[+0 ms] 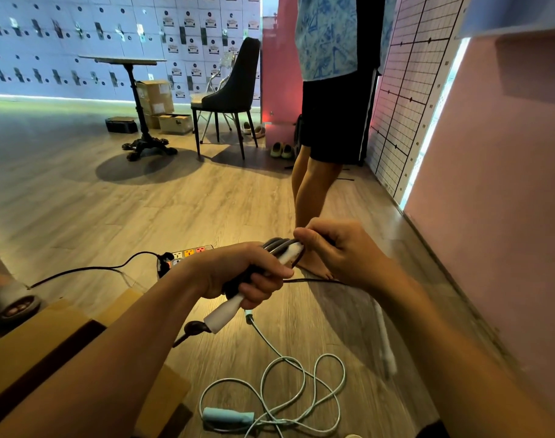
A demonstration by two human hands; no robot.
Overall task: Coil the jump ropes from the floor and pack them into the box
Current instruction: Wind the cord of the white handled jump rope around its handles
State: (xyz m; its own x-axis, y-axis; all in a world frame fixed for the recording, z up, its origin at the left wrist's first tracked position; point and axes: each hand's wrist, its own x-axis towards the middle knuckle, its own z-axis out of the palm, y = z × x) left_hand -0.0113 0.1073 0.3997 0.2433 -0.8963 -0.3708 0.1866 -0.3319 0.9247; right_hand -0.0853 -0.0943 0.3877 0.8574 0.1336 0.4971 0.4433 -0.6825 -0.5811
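The fingers (261,293) of the left hand (247,273) curl tight round a bundle of dark jump rope (274,245) and its white handle (224,314), which pokes out below the fist at centre frame. Just to the right, the right hand (342,251) pinches the top of the coils, its fingertips (304,236) closed together beside a second white handle end (293,251). One dark strand runs from under the left hand towards the right forearm. Both forearms reach in from the bottom corners. A light-blue jump rope (285,390) lies in loose loops on the wooden floor at lower centre. An open cardboard box (49,336) sits at lower left, partly behind the left forearm. A power strip (189,253) lies beyond the left wrist. Another person (330,121) stands barefoot just beyond the hands.
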